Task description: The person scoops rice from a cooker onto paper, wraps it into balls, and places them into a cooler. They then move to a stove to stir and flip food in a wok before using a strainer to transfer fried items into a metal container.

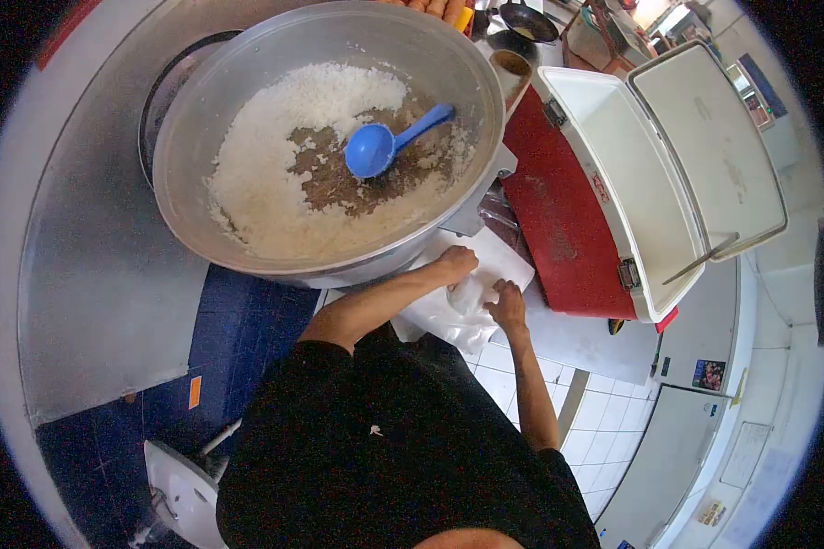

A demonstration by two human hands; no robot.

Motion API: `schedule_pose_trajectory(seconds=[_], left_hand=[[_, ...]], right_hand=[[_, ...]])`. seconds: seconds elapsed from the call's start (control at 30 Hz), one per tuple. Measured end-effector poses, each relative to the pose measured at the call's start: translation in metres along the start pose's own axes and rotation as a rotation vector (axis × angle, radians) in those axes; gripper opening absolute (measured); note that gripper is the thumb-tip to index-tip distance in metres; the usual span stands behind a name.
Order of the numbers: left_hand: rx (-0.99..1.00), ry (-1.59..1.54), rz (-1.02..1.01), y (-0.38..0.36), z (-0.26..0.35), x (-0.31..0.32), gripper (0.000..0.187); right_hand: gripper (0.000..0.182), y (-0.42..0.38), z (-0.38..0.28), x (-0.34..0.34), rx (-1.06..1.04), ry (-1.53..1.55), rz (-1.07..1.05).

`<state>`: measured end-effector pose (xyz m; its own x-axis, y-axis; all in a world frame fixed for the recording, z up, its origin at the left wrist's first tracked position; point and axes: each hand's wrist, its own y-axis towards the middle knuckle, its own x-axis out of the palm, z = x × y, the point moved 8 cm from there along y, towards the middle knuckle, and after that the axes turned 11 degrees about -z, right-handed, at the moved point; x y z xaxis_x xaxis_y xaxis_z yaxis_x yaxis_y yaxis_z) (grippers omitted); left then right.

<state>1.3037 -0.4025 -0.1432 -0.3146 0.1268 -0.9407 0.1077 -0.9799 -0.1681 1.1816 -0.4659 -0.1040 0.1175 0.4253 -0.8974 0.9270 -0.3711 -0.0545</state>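
My left hand (458, 263) has its fingers closed on the upper edge of a clear plastic bag (468, 298). Something whitish shows through the bag, but its contents are too small to make out. On the other side, my right hand (505, 306) pinches the same bag with bent fingers. More thin white plastic (439, 320) spreads beneath and in front of the hands. Just beyond them stands a large metal pot (178, 188) with white rice (275, 123) heaped around its sides. A blue scoop (373, 150) lies inside the pot, its handle pointing right.
To the right, a red and white cooler box (568, 206) stands with its lid (714, 137) raised. A metal counter (101, 256) runs along the left. Behind are a black pan (527, 22) and a container of brown contents (511, 66). A white sink (181, 489) sits at lower left.
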Motion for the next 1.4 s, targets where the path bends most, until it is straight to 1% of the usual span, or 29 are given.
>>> schedule_pose_trajectory(seconds=[0.03,0.07,0.1,0.13,0.2,0.23,0.27,0.3,0.33,0.4,0.43,0.47,0.5,0.53,0.57,0.63,0.7,0.77,0.83,0.9,0.93,1.0,1.03,1.1,1.17,1.23,1.33,1.37,1.4], left_hand=[[0.001,-0.049,-0.064,0.002,0.001,0.001,0.015],[0.011,-0.050,-0.071,-0.002,0.006,0.001,0.015],[0.004,-0.084,-0.116,-0.010,0.005,0.004,0.016],[-0.002,-0.113,-0.163,-0.021,0.004,0.004,0.017],[-0.124,-0.520,0.056,-0.063,0.007,0.001,0.023],[-0.116,-0.512,0.049,-0.071,0.013,0.016,0.023],[-0.096,-0.455,0.229,-0.082,0.015,0.027,0.025],[-0.075,-0.397,0.406,-0.096,0.019,0.031,0.028],[-0.068,-0.400,0.395,-0.105,0.031,0.027,0.028],[-0.112,-0.473,0.577,-0.125,0.046,-0.006,0.046],[-0.099,-0.470,0.575,-0.123,0.048,-0.003,0.046],[-0.131,-0.561,0.554,-0.117,0.043,0.002,0.053],[-0.162,-0.652,0.527,-0.111,0.039,0.009,0.059],[-0.231,-0.846,0.380,-0.102,0.036,0.012,0.051],[-0.210,-0.839,0.377,-0.093,0.036,0.019,0.051],[-0.308,-1.359,0.423,-0.075,0.017,0.055,0.051],[-0.269,-1.382,0.496,-0.060,0.016,0.046,0.051],[-0.180,-1.404,0.609,-0.054,0.024,-0.007,0.046],[-0.057,-1.269,0.673,-0.065,0.059,-0.099,0.039],[-0.029,-1.139,0.779,-0.061,0.070,-0.135,0.039],[0.025,-1.261,0.748,-0.060,0.080,-0.151,0.039],[0.138,-1.478,0.691,-0.067,0.117,-0.206,0.039],[0.166,-1.466,0.743,-0.067,0.129,-0.223,0.042],[0.133,-1.358,0.651,-0.062,0.148,-0.230,0.052],[0.163,-1.351,0.656,-0.058,0.178,-0.245,0.056],[0.180,-1.337,0.670,-0.048,0.199,-0.262,0.060],[0.221,-0.784,0.689,-0.046,0.230,-0.293,0.068],[0.207,-0.762,0.691,-0.043,0.227,-0.289,0.068],[0.119,-0.942,0.671,-0.040,0.214,-0.271,0.068]], right_hand=[[0.032,0.004,0.001,0.011,-0.046,0.071,-0.163],[0.025,0.006,0.014,0.022,0.106,0.027,-0.276],[0.025,0.001,0.012,0.027,0.117,0.033,-0.272],[0.021,-0.006,0.010,0.024,0.148,0.078,-0.147],[0.011,-0.030,0.000,0.022,0.198,0.155,0.099],[0.006,-0.045,-0.007,0.025,0.217,0.188,0.216],[0.007,-0.053,-0.021,0.027,0.191,0.201,0.295],[0.007,-0.061,-0.033,0.026,0.168,0.212,0.373],[0.019,-0.066,-0.028,0.040,0.237,0.174,0.316],[0.023,-0.067,-0.038,0.037,0.244,0.159,0.380],[0.028,-0.067,-0.042,0.033,0.243,0.145,0.446],[0.040,-0.062,-0.027,0.041,0.350,0.312,0.437],[0.040,-0.057,-0.024,0.041,0.358,0.311,0.454],[0.042,-0.053,-0.011,0.049,0.491,0.539,0.409],[0.045,-0.048,-0.006,0.052,0.614,0.770,0.366],[0.042,-0.045,0.000,0.050,0.712,0.900,0.294],[0.035,-0.042,0.004,0.060,0.619,1.023,0.307],[0.033,-0.038,0.000,0.046,0.430,0.987,0.468],[0.039,-0.028,-0.032,-0.015,0.263,1.159,0.620],[0.046,-0.024,-0.092,-0.115,0.067,1.363,0.662],[0.049,-0.024,-0.103,-0.153,0.091,1.053,0.579],[0.049,-0.027,-0.108,-0.195,-0.005,0.994,0.708],[0.049,-0.030,-0.108,-0.214,-0.108,0.906,0.765],[0.053,-0.042,-0.103,-0.263,-0.156,0.787,0.867],[0.053,-0.047,-0.096,-0.299,-0.345,0.888,0.789],[0.050,-0.045,-0.074,-0.325,-0.322,0.975,0.691],[0.045,-0.021,-0.056,-0.375,-0.377,0.956,0.565],[0.042,-0.003,-0.055,-0.391,-0.380,0.859,0.478],[0.039,0.018,-0.052,-0.405,-0.379,0.757,0.397]])
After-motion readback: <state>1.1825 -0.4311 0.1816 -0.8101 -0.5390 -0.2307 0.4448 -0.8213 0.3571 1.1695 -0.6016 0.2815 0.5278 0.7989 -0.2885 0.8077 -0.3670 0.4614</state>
